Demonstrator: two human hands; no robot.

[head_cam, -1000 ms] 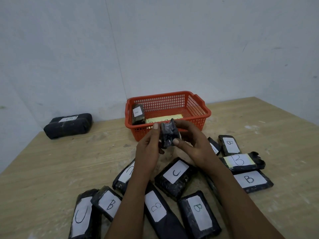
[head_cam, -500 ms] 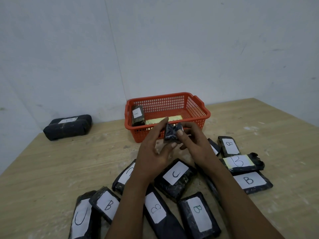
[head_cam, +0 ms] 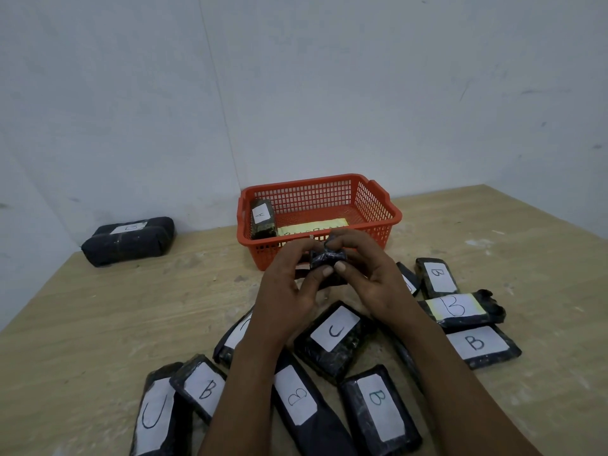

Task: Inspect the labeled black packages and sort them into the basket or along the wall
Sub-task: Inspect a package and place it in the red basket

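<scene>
Worktop [head_cam: 98, 324]: pale wood, scuffed and dusty, pushed into a corner of white walls.

Red basket [head_cam: 378, 205]: mesh plastic, at the worktop's far edge near the wall corner. Inside it, a black package labelled A [head_cam: 261, 218] leans at the left end; a yellow paper strip [head_cam: 312, 229] with writing lies flat on the basket floor, writing not readable.

Large black bundle [head_cam: 128, 240]: lies at the far left corner of the worktop against the wall, white label on top, letter unclear.

Loose packages, near edge of the worktop: a C package [head_cam: 332, 339] at the centre just under the wrists; a C package [head_cam: 154, 413] at the near left, with a B package [head_cam: 200, 386] overlapping it; two B packages [head_cam: 299, 399] [head_cam: 378, 406] side by side between the forearms. Toward the right edge, three B packages: one small [head_cam: 436, 278], one with a yellowish label [head_cam: 460, 307], one flat [head_cam: 477, 343].

Held package [head_cam: 327, 258]: small, black, crumpled wrap, lifted above the worktop just in front of the basket's near wall. Label not visible.

Left hand [head_cam: 289, 284]: fingers curled round the package's left side, thumb pressed on its near face.

Right hand [head_cam: 371, 278]: fingers curled over the top and right side, thumb on the near face beside the left thumb.
</scene>
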